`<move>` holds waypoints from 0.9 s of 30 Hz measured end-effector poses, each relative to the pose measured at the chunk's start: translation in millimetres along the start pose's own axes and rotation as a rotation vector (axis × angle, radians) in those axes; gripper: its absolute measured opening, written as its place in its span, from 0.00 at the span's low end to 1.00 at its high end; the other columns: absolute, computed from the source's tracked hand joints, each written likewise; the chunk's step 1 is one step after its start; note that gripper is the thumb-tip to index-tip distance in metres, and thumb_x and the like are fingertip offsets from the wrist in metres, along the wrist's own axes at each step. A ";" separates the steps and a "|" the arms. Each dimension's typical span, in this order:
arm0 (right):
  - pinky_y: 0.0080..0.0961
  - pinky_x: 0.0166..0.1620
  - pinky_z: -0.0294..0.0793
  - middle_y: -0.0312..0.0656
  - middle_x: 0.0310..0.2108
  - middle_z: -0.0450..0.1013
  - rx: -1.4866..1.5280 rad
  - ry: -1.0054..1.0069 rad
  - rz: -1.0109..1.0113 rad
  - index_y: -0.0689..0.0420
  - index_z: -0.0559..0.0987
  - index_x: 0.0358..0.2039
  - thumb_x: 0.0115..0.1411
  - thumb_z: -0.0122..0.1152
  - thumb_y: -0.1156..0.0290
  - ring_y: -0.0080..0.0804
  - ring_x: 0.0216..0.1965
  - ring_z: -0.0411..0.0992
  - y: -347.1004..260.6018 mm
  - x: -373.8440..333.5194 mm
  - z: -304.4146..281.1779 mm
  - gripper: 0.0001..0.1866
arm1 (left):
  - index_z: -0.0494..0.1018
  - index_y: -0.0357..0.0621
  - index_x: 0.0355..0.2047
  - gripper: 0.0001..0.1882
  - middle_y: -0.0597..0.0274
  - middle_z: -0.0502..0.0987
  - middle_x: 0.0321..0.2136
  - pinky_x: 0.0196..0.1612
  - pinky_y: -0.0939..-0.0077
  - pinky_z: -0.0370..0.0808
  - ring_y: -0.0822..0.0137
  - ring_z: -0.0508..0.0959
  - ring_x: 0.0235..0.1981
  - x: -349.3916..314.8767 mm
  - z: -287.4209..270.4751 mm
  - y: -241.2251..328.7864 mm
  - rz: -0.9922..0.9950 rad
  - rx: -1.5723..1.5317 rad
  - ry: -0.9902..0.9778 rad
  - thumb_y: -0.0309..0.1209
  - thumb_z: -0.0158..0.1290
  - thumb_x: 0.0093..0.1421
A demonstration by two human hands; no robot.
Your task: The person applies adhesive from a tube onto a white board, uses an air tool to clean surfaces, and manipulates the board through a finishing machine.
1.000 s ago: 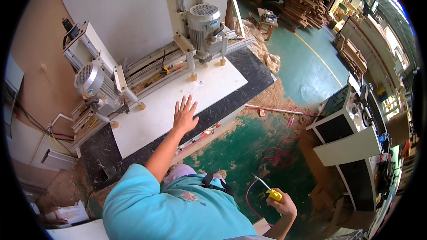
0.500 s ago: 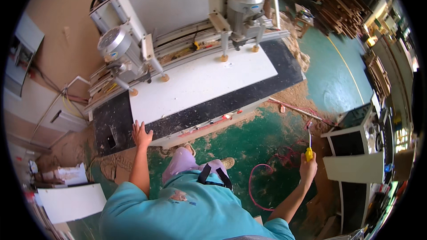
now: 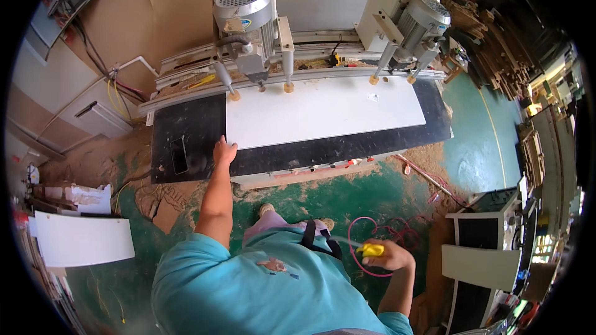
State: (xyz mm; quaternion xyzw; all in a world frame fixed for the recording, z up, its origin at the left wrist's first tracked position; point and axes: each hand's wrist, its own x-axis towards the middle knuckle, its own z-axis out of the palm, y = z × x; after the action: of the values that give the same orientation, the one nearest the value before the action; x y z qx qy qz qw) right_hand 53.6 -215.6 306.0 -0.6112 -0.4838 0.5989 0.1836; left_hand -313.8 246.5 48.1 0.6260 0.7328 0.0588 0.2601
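A long white panel (image 3: 323,111) lies on the black top (image 3: 192,124) of a drilling machine. My left hand (image 3: 224,151) is at the panel's near left corner, fingers by its left edge and thumb at its front edge, closed on that corner. Low on the right, in front of my body, my right hand (image 3: 391,257) is wrapped round a yellow-handled tool (image 3: 370,250). The tool's long thin shaft points left and is blurred. Two motor heads (image 3: 245,25) stand over the back of the panel, with pads on rods coming down at its far edge.
A dark phone-like slab (image 3: 179,156) lies on the black top, left of the panel. A pink hose (image 3: 349,236) loops over the sawdust-strewn green floor. At right is a cabinet (image 3: 478,223) with a pale board; a white board (image 3: 84,239) lies at left.
My left hand has gone from spread fingers to closed at the panel's corner. My right hand has come down and inward, its tool swinging from pointing away to pointing left. The view has shifted.
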 end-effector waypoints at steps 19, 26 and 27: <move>0.46 0.36 0.76 0.53 0.32 0.79 -0.506 0.557 0.334 0.55 0.74 0.45 0.60 0.57 0.51 0.52 0.33 0.78 57.1 69.3 18.3 0.22 | 0.50 0.54 0.70 0.49 0.41 0.44 0.70 0.65 0.28 0.36 0.39 0.40 0.71 -236.2 90.1 45.7 0.835 0.340 -0.186 0.47 0.61 0.50; 0.45 0.36 0.77 0.51 0.34 0.80 -0.451 1.051 0.616 0.51 0.75 0.50 0.59 0.58 0.51 0.49 0.34 0.79 127.4 3.9 -104.6 0.23 | 0.51 0.51 0.69 0.39 0.37 0.48 0.68 0.65 0.30 0.44 0.35 0.48 0.68 -192.4 179.0 81.7 0.968 0.733 0.346 0.37 0.51 0.58; 0.45 0.36 0.76 0.50 0.34 0.80 -0.372 1.032 0.534 0.51 0.75 0.50 0.59 0.59 0.51 0.50 0.34 0.79 126.2 -19.2 -105.5 0.23 | 0.51 0.50 0.69 0.36 0.36 0.51 0.67 0.65 0.34 0.50 0.34 0.51 0.67 -193.4 174.4 83.4 1.021 0.708 0.268 0.34 0.47 0.60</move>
State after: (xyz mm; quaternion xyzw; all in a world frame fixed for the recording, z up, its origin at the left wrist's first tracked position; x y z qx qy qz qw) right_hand 199.9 -252.4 238.0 -0.9446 -0.2588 0.1562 0.1278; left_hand -145.0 38.8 -7.7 0.9319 0.3432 0.0072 -0.1174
